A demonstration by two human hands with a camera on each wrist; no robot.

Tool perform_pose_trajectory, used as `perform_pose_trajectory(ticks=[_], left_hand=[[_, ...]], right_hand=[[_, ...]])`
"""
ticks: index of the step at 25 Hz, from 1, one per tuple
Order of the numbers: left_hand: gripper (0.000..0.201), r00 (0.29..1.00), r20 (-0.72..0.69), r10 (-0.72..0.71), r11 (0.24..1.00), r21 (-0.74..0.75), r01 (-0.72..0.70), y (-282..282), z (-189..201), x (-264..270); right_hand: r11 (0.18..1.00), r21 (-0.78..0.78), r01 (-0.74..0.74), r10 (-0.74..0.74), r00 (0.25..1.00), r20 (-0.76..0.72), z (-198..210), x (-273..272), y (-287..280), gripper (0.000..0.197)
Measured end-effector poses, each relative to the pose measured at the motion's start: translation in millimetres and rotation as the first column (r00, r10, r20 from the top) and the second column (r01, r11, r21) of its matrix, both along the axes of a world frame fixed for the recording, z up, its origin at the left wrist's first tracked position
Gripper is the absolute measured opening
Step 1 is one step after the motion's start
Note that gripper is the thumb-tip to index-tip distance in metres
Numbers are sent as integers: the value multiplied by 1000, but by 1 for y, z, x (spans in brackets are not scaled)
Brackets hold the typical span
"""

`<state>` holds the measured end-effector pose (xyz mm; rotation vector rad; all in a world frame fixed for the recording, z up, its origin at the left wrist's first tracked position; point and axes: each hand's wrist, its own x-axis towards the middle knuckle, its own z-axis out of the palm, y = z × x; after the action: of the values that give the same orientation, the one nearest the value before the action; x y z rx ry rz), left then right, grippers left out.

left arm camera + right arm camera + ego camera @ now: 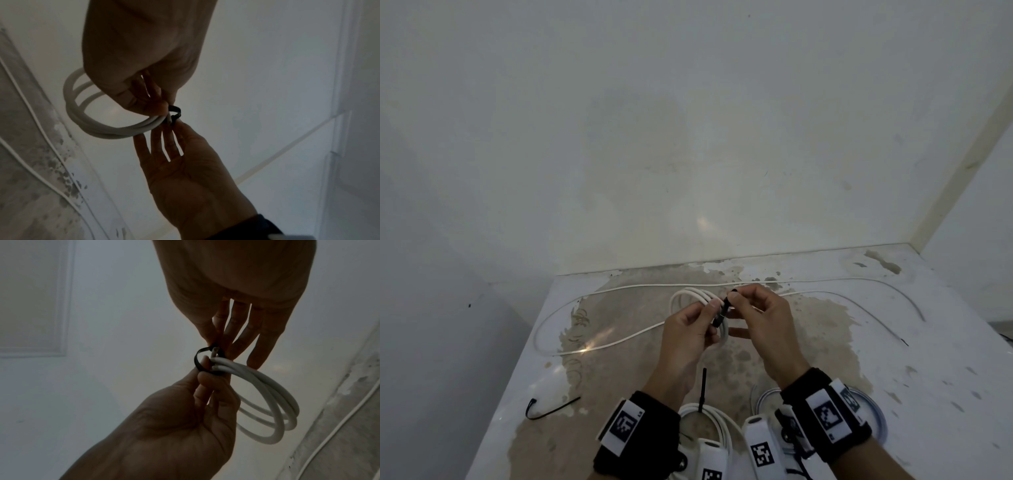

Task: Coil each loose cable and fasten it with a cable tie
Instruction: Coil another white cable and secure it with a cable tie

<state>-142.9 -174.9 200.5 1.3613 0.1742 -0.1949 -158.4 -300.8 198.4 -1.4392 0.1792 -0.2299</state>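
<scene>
Above the table (893, 342), both hands, left hand (688, 329) and right hand (763, 322), fingers pinching black cable tie (723, 308) around white coil (690, 296).

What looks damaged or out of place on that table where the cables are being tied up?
The table surface is the odd part: its white coating has flaked off in a large brown patch with ragged edges. A loose white cable sprawls uncoiled across it, and a spare black tie lies bent near the left edge.

A worn white table (893, 342) bears a loose white cable (551, 322), coiled cables (717, 416) and a black tie (551, 409).
</scene>
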Motion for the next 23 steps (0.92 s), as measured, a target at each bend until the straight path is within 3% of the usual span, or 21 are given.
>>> perform_pose_trajectory(ticks=[11,23], left_hand=[[17,998,-31,55,984,-165,-60,-5,-5,-10],[19,998,12,59,997,-58,-58,-7,-2,-14]], right_hand=[[987,-141,72,-67,997,44,-15,0,12,7],[996,-86,-18,21,999,25,-13,-7,7,7]])
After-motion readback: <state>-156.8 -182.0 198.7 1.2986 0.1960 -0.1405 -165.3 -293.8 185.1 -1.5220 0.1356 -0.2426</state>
